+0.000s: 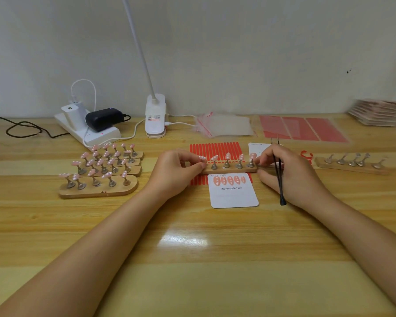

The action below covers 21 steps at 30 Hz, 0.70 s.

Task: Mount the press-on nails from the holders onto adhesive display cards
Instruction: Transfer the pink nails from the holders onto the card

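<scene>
Behind card (234,197) | hands (180,170) hide holder (230,170) ends | far stack (378,112) blurred

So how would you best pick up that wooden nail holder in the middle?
By its two short ends, one hand from each side. The wooden nail holder is a long, narrow bar with nails standing along its top, so the left hand and right hand pinch the bare ends.

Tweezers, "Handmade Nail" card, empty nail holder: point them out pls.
tweezers (280,179), head view, mid-shaft below the right hand's fingers.
"Handmade Nail" card (234,197), head view, blank white area under the text.
empty nail holder (352,168), head view, wooden base strip.
</scene>
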Motion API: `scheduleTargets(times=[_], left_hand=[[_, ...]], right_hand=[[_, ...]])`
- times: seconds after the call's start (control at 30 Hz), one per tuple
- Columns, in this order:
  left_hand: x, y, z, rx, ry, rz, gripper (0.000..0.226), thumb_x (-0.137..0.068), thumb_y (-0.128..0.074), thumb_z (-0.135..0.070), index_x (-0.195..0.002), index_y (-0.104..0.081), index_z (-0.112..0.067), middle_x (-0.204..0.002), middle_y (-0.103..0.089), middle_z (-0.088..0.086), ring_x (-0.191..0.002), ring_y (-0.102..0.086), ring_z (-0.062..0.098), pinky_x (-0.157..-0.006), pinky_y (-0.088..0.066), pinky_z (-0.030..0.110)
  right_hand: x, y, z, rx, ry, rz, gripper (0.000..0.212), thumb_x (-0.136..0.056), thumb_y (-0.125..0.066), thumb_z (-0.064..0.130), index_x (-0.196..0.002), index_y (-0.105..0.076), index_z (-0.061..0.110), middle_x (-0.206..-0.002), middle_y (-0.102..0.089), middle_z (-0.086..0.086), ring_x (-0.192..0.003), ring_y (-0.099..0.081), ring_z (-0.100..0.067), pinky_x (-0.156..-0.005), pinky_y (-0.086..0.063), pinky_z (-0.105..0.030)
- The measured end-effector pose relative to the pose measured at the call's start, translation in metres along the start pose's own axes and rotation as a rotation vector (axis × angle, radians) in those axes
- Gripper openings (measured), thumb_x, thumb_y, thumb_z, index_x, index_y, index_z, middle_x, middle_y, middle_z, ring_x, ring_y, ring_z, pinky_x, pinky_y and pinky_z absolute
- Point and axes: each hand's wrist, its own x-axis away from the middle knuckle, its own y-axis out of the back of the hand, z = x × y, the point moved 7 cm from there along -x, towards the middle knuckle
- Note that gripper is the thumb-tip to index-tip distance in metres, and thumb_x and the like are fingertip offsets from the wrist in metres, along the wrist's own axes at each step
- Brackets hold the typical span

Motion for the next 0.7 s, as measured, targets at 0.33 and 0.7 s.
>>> scheduleTargets(times=[0.33,0.7], left_hand=[[0.0,-0.002,0.0,-0.08,-0.025,0.023,0.005,-0.085,-0.066,-0.024,-0.09,-0.068,-0.024,-0.092,-0.054,-0.007,-0.068,-0.042,0.003,-0.061,-0.034,0.016],[-0.003,0.005,0.006,0.03,0.007,-0.057,0.018,-0.077,-0.074,-0.021,-0.065,-0.066,-0.032,-0.071,-0.057,-0.021,-0.058,-0.044,0.0,-0.051,-0.035,0.006]], right_hand=[[0.004,0.014,0.008,-0.153,0.063,-0.207,0.008,-0.092,-0.055,0.01,-0.088,-0.056,0.017,-0.082,-0.063,0.006,-0.079,-0.057,0.002,-0.068,-0.037,-0.002],[0.003,-0.004,0.053,-0.171,0.239,-0.093,0.032,-0.092,-0.034,0.052,-0.117,-0.05,0.04,-0.088,-0.054,0.02,-0.084,-0.051,0.016,-0.075,-0.035,-0.001]])
